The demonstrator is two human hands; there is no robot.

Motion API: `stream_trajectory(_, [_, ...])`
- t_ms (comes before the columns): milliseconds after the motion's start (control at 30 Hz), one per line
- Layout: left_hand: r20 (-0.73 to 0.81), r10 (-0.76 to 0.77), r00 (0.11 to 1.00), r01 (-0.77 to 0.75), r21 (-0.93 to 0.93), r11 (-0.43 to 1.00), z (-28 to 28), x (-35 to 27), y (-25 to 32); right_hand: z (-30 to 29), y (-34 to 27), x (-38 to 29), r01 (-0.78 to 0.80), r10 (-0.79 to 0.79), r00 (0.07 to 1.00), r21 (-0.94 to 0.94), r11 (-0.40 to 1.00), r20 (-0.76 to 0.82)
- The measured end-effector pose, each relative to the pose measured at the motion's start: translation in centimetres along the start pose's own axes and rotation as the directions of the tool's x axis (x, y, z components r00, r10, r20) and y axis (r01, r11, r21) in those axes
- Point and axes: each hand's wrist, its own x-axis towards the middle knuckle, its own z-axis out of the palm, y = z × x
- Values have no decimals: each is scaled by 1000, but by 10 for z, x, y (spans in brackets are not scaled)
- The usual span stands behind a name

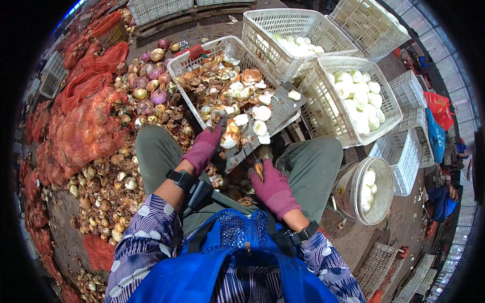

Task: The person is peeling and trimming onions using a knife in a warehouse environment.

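My left hand (206, 147), in a maroon glove with darkened fingertips, grips the left side of a partly peeled onion (230, 136) at the near end of a grey board (280, 108). In my right hand (271, 183), gloved alike, is a knife by its wooden handle (258, 169); its thin blade points up toward the board and is hard to make out. Peeled white onions (261, 113) and cut pieces (264, 139) lie on the board. Beneath it, a white plastic crate (181, 75) holds brown skins (204, 81) and onion scraps.
Unpeeled onions (110, 204) cover the floor at left, beside red mesh sacks (91, 132). At right stand crates of peeled onions (360, 94) and a bucket (350, 189) with several more. A person (441, 202) sits at far right.
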Motion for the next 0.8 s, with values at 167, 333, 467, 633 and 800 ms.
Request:
stream_trajectory(167, [-153, 315, 937, -327, -56, 943, 6, 24, -54, -7, -11, -12, 12, -9, 991, -20, 1000, 133])
stream_trajectory(333, [397, -52, 916, 282, -550, 786, -21, -66, 54, -3, -4, -16, 17, -11, 995, -61, 998, 100])
stream_trajectory(467, [203, 77, 976, 30, -478, 878, -8, -53, 37, -3, 0, -17, 16, -5, 996, -120, 993, 84])
stream_trajectory(633, [148, 36, 988, 1, -245, 970, 3, 39, -45, 0, -3, -17, 52, -47, 994, -51, 997, 96])
stream_trajectory(800, [200, 31, 979, 58, -423, 904, 4, -19, 14, 1, 0, -17, 33, -30, 998, -51, 998, 58])
